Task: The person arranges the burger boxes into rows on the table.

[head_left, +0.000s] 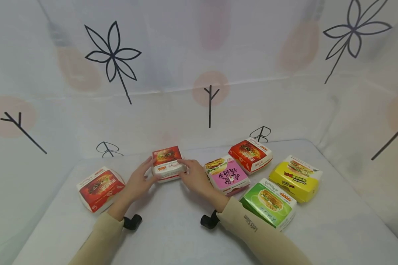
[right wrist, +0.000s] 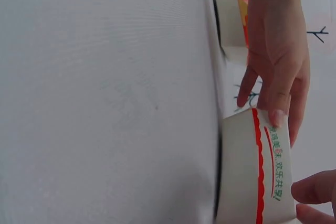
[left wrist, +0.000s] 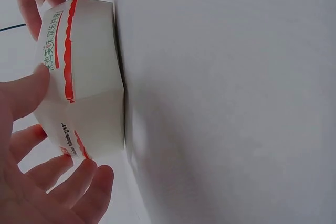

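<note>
A red-and-white hamburger box (head_left: 167,156) sits on the table toward the back, left of the middle. My left hand (head_left: 139,184) grips its left side, thumb on the front edge and fingers along the side. From the other side, my right hand (head_left: 196,178) holds the box's right end. The left wrist view shows the white side of the hamburger box (left wrist: 94,61) resting on the table, with fingers of the left hand (left wrist: 47,177) at its near end. In the right wrist view, the left thumb presses near the green lettering, and part of the right hand (right wrist: 317,195) shows.
Another red hamburger box (head_left: 101,189) lies at the left. To the right are a pink box (head_left: 227,178), a red box (head_left: 248,154), a green box (head_left: 268,202) and a yellow box (head_left: 293,180). Patterned white cloth (head_left: 172,110) hangs behind the table.
</note>
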{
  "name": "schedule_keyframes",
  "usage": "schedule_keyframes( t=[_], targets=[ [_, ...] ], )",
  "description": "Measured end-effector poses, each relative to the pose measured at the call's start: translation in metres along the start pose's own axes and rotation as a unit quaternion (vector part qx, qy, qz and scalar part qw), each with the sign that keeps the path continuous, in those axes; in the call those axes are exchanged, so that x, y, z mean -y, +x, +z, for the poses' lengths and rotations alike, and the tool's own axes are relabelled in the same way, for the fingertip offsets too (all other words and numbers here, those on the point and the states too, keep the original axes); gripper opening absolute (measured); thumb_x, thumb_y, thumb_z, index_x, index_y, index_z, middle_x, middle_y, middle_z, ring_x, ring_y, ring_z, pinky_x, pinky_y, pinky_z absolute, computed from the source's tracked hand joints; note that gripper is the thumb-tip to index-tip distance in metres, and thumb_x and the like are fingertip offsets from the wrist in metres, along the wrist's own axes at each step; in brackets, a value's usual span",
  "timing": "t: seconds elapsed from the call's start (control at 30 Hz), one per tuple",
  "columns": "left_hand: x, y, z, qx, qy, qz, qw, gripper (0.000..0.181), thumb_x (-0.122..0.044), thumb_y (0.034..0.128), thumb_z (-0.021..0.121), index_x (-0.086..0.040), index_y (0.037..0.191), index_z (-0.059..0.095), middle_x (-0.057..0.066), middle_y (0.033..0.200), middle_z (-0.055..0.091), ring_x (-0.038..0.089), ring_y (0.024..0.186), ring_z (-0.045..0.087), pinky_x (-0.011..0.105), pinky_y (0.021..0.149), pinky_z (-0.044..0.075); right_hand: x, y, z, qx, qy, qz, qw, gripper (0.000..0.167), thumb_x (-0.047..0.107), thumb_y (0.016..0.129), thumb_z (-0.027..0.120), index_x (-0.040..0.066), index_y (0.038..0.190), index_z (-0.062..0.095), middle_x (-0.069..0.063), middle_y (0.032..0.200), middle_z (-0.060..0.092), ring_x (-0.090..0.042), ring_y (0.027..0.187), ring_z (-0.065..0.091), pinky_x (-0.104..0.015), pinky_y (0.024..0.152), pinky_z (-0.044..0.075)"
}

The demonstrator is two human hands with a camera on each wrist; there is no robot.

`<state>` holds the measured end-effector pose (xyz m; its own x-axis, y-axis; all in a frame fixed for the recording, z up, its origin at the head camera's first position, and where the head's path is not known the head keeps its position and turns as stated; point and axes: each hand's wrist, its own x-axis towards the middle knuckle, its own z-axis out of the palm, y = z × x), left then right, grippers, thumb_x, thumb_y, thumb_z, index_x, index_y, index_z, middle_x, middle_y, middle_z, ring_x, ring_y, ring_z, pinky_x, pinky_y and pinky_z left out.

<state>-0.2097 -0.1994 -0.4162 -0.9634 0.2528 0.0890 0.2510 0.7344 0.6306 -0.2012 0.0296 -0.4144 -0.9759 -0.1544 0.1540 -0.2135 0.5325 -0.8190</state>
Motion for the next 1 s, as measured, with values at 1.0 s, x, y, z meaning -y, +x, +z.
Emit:
schedule_keyframes(
  t=[1.0],
  targets=[
    [-0.007, -0.013, -0.025, -0.060, 0.005, -0.012, 0.9981, 0.057, -0.025, 0.1038, 0.054, -0.011, 0.156, 0.033, 0.016, 0.159, 0.031, 0.038, 0.142, 0.033, 0.055, 0.102, 0.044, 0.007, -0.003, 0.000, 0.023, 0.008, -0.005, 0.9997, 0.053, 0.019, 0.096, 0.065, 0.013, 0.146, 0.051, -0.017, 0.148, 0.046, -0.034, 0.138, 0.042, -0.052, 0.111, 0.035]
  ],
)
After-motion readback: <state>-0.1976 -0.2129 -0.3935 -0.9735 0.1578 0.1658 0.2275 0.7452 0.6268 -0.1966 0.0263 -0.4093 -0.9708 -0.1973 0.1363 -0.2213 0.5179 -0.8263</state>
